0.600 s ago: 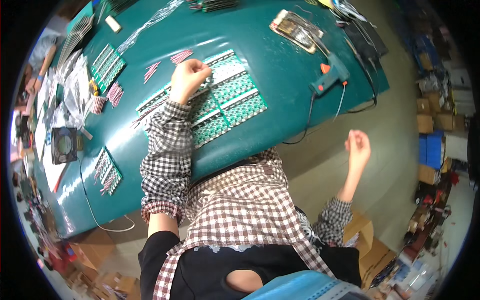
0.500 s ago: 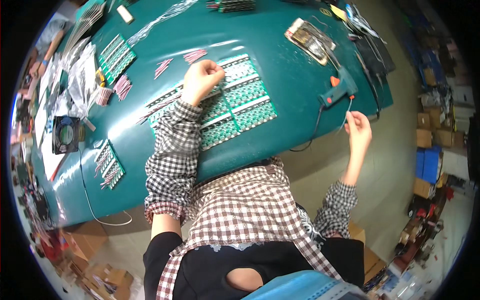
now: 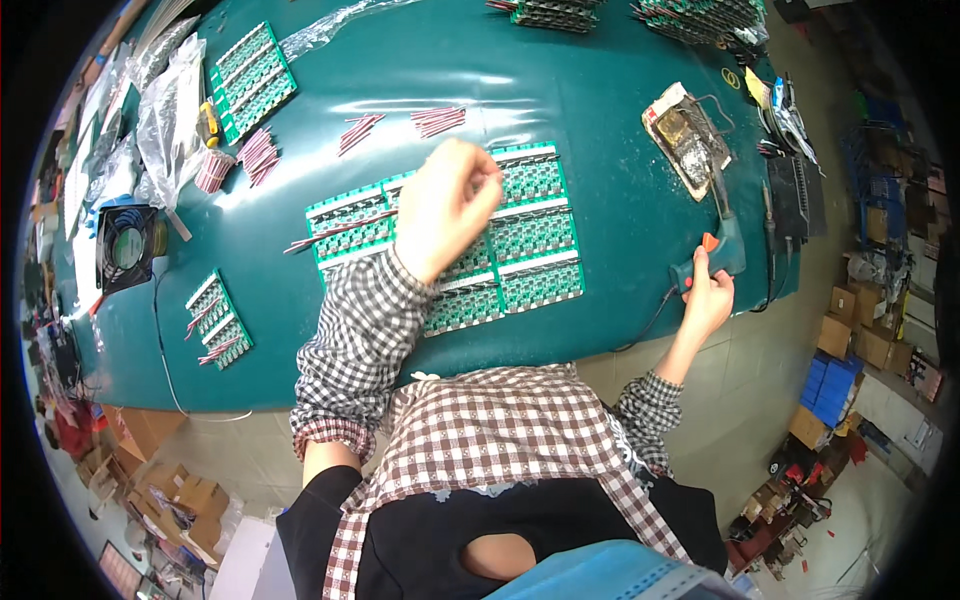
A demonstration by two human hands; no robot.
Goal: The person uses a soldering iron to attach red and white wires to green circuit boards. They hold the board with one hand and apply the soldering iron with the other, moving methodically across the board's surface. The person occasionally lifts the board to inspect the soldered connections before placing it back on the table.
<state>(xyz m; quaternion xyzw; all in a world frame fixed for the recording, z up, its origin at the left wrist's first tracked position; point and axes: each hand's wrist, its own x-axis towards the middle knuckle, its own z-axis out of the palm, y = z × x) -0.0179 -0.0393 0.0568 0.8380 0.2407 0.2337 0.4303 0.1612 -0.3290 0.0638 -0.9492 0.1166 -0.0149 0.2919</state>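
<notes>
At the far left of the bench [image 3: 620, 220] stood a fan [image 3: 125, 248], with clear bags [image 3: 172, 125] above it. Right of the fan lay a small board [image 3: 218, 320] with wires across it. Higher up were a screwdriver [image 3: 209, 125] with a yellow handle, a bundle [image 3: 213, 170] of wires, loose red wires [image 3: 258, 157] and a green panel [image 3: 252, 80].

Near the middle, green boards [image 3: 530, 235] lay flat in a block, a few dark wires [image 3: 345, 232] resting over their left part. The left hand [image 3: 448, 205] was above the block, covering some of it, so the boards lay beneath this grip and showed to both sides of it. Its fingers curled in toward the thumb; whether the grip was closed, or held anything, I could not tell. Two small groups of wires [image 3: 438, 122] lay just beyond the block.

Farther right, past a stack [image 3: 550, 12] of boards at the top edge, sat a grimy tray [image 3: 688, 140]. A teal gun [image 3: 733, 245] pointed its metal tip into it. The right hand [image 3: 710, 297] was at the gun's handle, fingers over it near the orange trigger [image 3: 710, 242]; the handle lay directly under this grip, but how tightly it closed could not be told. A black box [image 3: 797, 200] stood right of the gun.
</notes>
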